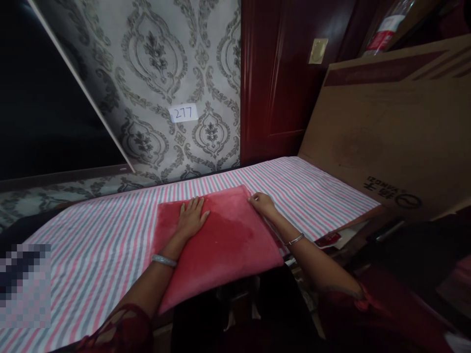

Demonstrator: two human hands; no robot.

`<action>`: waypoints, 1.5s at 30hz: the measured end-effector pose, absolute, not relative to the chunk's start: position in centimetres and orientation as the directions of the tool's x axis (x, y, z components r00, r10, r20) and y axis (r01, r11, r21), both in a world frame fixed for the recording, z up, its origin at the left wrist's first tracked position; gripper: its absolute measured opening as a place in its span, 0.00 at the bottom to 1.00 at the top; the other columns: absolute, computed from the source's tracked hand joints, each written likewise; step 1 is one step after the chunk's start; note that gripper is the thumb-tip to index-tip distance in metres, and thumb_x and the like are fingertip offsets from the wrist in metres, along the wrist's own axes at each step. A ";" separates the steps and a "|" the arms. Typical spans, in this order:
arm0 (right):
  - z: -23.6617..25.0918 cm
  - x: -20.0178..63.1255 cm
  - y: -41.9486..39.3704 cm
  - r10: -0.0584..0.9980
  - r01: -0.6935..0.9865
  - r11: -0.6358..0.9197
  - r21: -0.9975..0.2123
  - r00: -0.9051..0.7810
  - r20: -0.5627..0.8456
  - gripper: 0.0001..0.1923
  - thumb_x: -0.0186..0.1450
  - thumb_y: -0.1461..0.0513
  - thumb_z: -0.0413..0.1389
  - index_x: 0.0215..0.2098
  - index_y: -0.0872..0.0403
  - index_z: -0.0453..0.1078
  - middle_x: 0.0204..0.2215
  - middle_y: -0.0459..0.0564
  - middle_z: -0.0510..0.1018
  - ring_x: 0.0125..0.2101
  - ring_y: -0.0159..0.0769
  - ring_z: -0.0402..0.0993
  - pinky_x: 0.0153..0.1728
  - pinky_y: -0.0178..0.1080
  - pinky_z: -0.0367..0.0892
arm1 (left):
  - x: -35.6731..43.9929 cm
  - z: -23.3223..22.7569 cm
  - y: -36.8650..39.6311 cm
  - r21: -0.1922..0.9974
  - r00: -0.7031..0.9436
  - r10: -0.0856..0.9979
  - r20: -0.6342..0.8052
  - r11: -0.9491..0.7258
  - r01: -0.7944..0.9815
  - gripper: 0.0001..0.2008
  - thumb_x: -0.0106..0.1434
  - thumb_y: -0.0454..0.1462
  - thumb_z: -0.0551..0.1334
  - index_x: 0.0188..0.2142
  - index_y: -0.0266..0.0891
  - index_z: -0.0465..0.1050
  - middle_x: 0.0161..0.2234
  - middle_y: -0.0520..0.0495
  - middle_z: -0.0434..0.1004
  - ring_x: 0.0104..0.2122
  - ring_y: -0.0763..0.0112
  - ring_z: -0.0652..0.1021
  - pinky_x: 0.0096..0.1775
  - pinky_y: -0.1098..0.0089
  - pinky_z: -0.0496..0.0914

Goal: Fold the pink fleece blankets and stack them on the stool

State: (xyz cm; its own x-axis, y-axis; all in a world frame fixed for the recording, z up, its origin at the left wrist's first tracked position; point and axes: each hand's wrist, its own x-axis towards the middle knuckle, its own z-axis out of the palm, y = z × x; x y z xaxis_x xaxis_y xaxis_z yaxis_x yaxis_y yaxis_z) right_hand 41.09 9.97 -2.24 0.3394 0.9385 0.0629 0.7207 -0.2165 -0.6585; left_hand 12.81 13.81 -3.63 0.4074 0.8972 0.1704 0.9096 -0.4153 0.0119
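A pink plush cushion cover or folded cloth (221,245), roughly square, lies flat on the striped cloth (106,245), its near edge reaching past the table's front. My left hand (192,216) rests palm down on its upper left part, fingers spread. At the far right corner my right hand (262,202) is closed, thumb and fingers pinched together at the pink edge. Whether the fingertips grip the edge or something small there is hidden. Darker and lighter patches show in the pile.
A large cardboard box (390,127) leans at the right, with a plastic bottle (386,32) behind it. On the left stands a dark screen (55,98). Patterned wallpaper (158,63) carries a paper label (184,113) reading 277. A dark red door panel (279,83) stands behind the table.
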 end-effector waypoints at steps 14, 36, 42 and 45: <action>-4.8 41.4 11.1 0.882 0.693 -0.229 -0.684 0.445 0.156 0.09 0.70 0.61 0.53 0.36 0.57 0.74 0.35 0.56 0.81 0.36 0.39 0.74 0.33 0.35 0.58 | 13.0 -3.4 13.6 -0.022 0.396 0.906 0.150 -0.397 0.917 0.32 0.73 0.47 0.45 0.71 0.34 0.51 0.71 0.37 0.51 0.70 0.55 0.54 0.68 0.46 0.50; -6.0 42.4 1.4 0.928 0.641 -0.011 -0.768 0.293 0.231 0.15 0.62 0.56 0.50 0.19 0.50 0.56 0.18 0.45 0.67 0.25 0.35 0.63 0.28 0.37 0.54 | 13.2 -3.2 13.7 -0.026 0.387 0.910 0.147 -0.387 0.922 0.32 0.73 0.46 0.45 0.71 0.33 0.51 0.71 0.36 0.51 0.70 0.54 0.54 0.68 0.47 0.49; -6.5 42.9 -0.7 0.927 0.468 0.085 -0.879 0.286 0.242 0.18 0.62 0.47 0.49 0.25 0.51 0.64 0.22 0.46 0.70 0.27 0.36 0.66 0.30 0.37 0.59 | 13.2 -3.4 13.9 -0.037 0.380 0.911 0.159 -0.379 0.925 0.32 0.73 0.46 0.45 0.71 0.34 0.51 0.71 0.36 0.52 0.70 0.54 0.55 0.68 0.48 0.50; -6.6 43.1 -3.2 0.939 0.404 0.112 -0.908 0.257 0.230 0.19 0.60 0.45 0.52 0.27 0.52 0.67 0.23 0.45 0.70 0.26 0.35 0.66 0.30 0.37 0.60 | 13.1 -3.7 14.1 -0.042 0.386 0.904 0.185 -0.385 0.922 0.32 0.72 0.46 0.45 0.71 0.35 0.52 0.71 0.36 0.53 0.70 0.54 0.56 0.67 0.47 0.51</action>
